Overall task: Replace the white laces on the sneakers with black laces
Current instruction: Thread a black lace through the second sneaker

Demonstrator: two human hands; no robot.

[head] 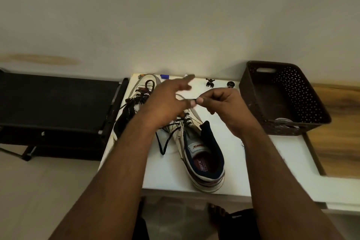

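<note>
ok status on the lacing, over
Right hand pinching lace end, left hand open beside it. Near sneaker part-laced in black lace. Nothing blocking.

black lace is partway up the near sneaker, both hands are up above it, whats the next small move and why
Probably bring the lace end pinched in the right hand down and feed it through the next open eyelet of the near sneaker. The black lace crosses only the lower rows there, and its other end trails loose on the white table. The left hand is blurred, fingers spread.
</note>
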